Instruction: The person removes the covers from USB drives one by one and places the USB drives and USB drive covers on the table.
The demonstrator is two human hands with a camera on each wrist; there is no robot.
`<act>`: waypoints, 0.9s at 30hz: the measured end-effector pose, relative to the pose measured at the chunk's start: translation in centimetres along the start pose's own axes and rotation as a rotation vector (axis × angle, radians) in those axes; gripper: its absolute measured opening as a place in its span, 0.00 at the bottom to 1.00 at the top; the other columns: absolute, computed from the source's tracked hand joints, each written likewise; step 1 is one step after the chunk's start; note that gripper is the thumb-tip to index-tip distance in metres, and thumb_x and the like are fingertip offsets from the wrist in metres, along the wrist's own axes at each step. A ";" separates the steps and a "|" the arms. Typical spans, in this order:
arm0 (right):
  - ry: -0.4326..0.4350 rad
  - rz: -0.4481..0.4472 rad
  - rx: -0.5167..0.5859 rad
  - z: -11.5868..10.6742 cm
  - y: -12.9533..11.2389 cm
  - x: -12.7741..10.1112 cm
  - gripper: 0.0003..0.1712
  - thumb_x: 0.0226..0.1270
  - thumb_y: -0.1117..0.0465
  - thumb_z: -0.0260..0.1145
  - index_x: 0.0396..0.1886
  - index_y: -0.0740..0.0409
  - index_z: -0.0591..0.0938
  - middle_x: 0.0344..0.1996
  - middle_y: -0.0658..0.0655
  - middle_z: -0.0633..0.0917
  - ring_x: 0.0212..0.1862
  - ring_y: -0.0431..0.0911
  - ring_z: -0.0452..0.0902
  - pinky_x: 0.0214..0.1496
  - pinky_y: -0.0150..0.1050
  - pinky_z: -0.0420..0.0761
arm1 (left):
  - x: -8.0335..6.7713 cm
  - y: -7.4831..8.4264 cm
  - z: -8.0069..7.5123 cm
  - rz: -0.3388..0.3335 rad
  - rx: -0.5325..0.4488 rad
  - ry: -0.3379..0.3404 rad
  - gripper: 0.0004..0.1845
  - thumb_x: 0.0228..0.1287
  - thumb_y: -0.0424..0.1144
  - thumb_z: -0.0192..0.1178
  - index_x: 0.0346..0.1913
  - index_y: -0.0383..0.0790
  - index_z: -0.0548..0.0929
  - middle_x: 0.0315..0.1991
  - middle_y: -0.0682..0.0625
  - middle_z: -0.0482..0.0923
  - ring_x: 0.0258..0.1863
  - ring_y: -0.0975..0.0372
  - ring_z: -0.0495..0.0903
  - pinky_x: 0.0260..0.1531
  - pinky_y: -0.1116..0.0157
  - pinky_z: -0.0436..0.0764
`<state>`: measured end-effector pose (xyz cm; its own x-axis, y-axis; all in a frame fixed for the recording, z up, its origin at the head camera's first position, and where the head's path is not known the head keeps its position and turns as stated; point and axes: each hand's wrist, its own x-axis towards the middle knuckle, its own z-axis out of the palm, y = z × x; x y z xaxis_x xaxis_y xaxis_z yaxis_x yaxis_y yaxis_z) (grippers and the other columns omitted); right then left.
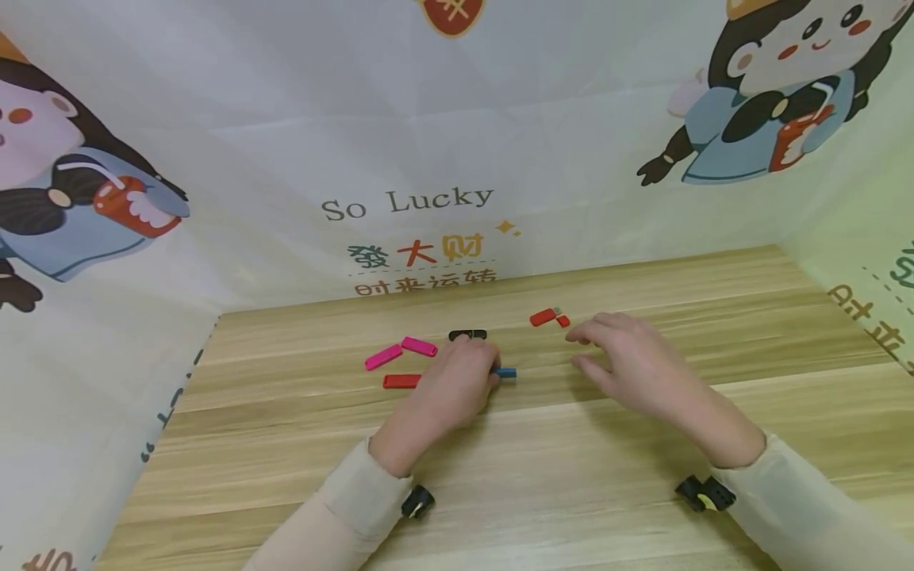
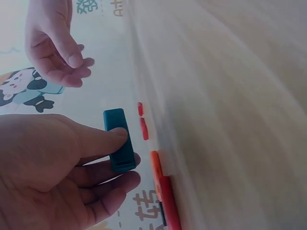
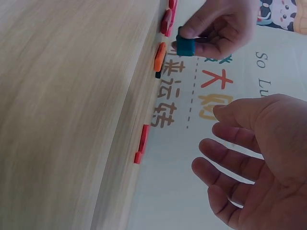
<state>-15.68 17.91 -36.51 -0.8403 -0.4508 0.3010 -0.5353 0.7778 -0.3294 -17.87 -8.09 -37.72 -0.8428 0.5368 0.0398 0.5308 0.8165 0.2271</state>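
A person's left hand (image 1: 453,388) pinches a small teal-blue USB stick (image 2: 119,140) between thumb and curled fingers, just above the wooden desk (image 1: 500,476) near its middle; from the head view only the stick's blue tip pokes out to the right of the knuckles. The right hand (image 1: 631,361) hovers close beside it, palm down, fingers loosely spread and relaxed, gripping nothing; its fingertips reach toward a red stick with its cap off (image 1: 543,317) and the loose red cap (image 1: 563,321) just beside that stick. To the left of the left hand lie two pink sticks (image 1: 401,351), angled toward each other and nearly touching at their ends, with another red stick (image 1: 401,381) flat just in front of them. A black stick (image 1: 467,335) sits right behind the left hand's knuckles, partly hidden by them. All the pieces are gathered in a loose row toward the desk's far half, well clear of the printed cloth backdrop (image 1: 407,202) that rises at the far edge and wraps both sides. The near half of the desk, in front of the cream sleeves (image 1: 343,515), is bare wood, as is the stretch to the right of the right hand up to the side curtain.
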 end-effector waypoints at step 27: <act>0.041 -0.115 0.002 1.1 -1.9 2.3 0.21 0.68 0.59 0.78 0.58 0.61 0.87 0.50 0.58 0.89 0.52 0.56 0.86 0.56 0.55 0.85 | -0.7 1.1 -1.5 -0.030 -0.096 0.157 0.04 0.77 0.35 0.65 0.43 0.38 0.83 0.36 0.49 0.82 0.35 0.59 0.80 0.38 0.62 0.84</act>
<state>-16.74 14.91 -36.17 -0.7693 -0.5188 0.3730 -0.6281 0.7210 -0.2926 -16.77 -7.87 -36.03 -0.8655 0.4670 0.1809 0.5008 0.8035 0.3219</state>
